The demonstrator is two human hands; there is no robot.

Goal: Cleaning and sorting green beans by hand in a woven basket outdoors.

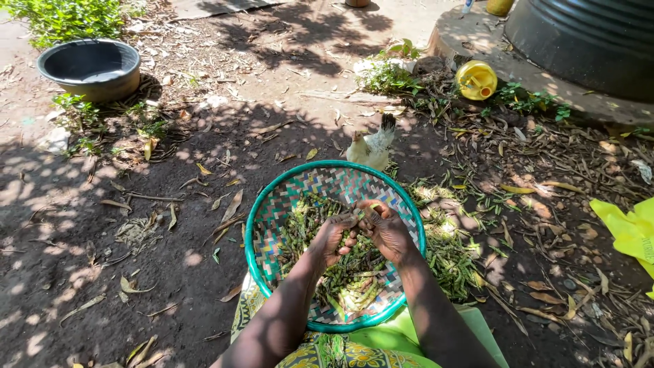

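Low in the centre of the frame, over a lap draped in green-and-yellow patterned cloth (pixel 340 351), two bare hands meet above a round woven tray (pixel 272 211) with a teal rim. Both the left hand (pixel 334 238) and the right hand (pixel 387 228) are curled around a slim green pod (pixel 359 217), pinched between the fingertips of each. Such a pod looks light, thin and a little springy, likely to snap or split along its seam, so it is best held near each end with the thumbs working the seam. More green pods (pixel 340 272) lie heaped across the tray's chequered weave beneath the hands, long and narrow, some paler near the lower edge. Just right of the tray, a pile of green pods and husks (pixel 453 255) rests on the dark soil. Just beyond the far rim stands a pale chicken (pixel 371 146). Farther back, toward the upper right, a yellow jerrycan (pixel 475 80) lies on its side beside a large dark tank (pixel 586 41) on a concrete base. At upper left, a grey basin (pixel 90 67) sits near green plants, dry leaves scattered about.
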